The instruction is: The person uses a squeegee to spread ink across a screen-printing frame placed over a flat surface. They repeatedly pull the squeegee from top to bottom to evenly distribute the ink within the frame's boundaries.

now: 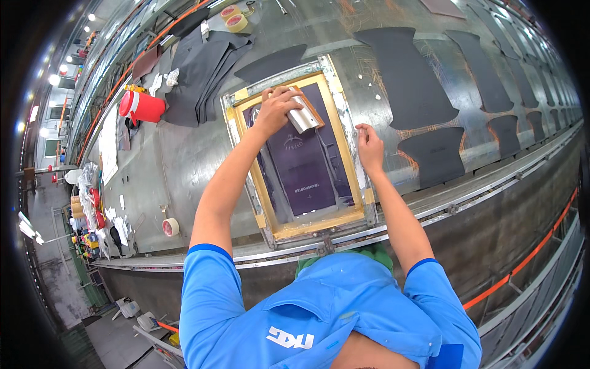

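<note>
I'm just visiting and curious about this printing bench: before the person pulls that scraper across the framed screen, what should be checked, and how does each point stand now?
1. Left hand grips the scraper: ok, fingers wrapped over it.
2. Scraper sits at the far end of the screen: ok.
3. Right hand steadies the frame: ok, it rests on the right edge.
4. Frame lies flat on the table: cannot tell, though it looks level.
5. A dark piece lies under the screen: cannot tell, the mesh hides it.
6. Enough ink on the screen: cannot tell.
</note>
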A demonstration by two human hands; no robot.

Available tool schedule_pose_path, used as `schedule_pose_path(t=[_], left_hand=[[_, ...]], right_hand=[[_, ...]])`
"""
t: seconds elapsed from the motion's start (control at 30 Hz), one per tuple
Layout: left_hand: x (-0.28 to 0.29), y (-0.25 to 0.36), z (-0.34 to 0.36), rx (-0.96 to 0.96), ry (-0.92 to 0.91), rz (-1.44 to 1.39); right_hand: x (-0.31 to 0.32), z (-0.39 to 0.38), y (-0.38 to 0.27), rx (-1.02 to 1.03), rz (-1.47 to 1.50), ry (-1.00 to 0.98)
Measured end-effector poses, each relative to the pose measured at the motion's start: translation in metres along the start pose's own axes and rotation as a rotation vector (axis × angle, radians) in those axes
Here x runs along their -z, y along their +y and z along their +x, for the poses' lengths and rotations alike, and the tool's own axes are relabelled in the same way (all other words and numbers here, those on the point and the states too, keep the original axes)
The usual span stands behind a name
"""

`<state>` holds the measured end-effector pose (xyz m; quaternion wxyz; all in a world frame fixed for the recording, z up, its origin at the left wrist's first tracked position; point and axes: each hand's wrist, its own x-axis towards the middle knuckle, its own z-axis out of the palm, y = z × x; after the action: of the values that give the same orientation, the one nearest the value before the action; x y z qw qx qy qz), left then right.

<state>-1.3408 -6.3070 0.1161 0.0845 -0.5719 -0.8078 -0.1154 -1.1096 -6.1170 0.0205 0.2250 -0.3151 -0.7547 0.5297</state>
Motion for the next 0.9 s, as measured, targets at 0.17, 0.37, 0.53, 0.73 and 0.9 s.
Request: schedule_pose_path(t=[0.17,0.37,0.53,0.73,0.9], left_hand=[[-0.002,-0.011,0.009,-0.029,-0.032,-0.029],[0.017,-0.035,-0.013,0.070,-0.007,0.081],[0.032,-0.034,-0.037,0.219,0.034,0.134],[0.037,-0.006,-0.090,0.485,0.020,0.127],[0.028,0.059,-0.157,0.545,0.061,0.056]], right_hand=[[0.001,-0.007,-0.014,-0.037,0.020,-0.027],[-0.001,-0.003,-0.005,0.023,0.041,-0.012],[0.002,-0.002,-0.004,0.031,0.045,-0.023],[0.001,-0.005,-0.006,0.058,0.088,-0.010],[0.006,-0.005,-0.010,0.042,0.040,-0.051]])
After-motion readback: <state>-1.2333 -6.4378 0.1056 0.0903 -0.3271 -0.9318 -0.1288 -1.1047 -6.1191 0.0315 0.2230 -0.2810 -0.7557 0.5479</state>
